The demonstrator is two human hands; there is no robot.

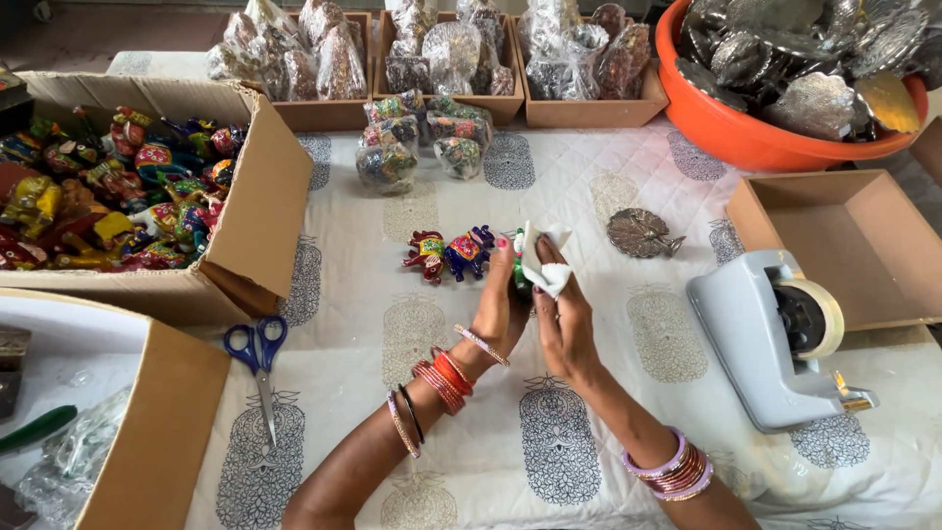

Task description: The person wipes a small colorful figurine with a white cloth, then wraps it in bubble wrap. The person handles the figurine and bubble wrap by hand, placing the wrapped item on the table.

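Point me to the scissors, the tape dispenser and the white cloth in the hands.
scissors [257,355], head view, on the pivot just below the blue handles.
tape dispenser [756,339], head view, on the grey body left of the tape roll.
white cloth [543,267], head view, on the bunched fabric above the fingertips.

Both forearms come up from the bottom edge and meet near the middle of the view. The left hand [500,309] stands on its edge, palm facing right, fingers straight and pointing up and away from the person. The right hand [561,319] is just beside it, back of the hand toward the camera, fingers raised and slightly bent toward the left palm. The two hands are almost touching at the fingers. Both wrists are bent a little inward, and both forearms are bare.
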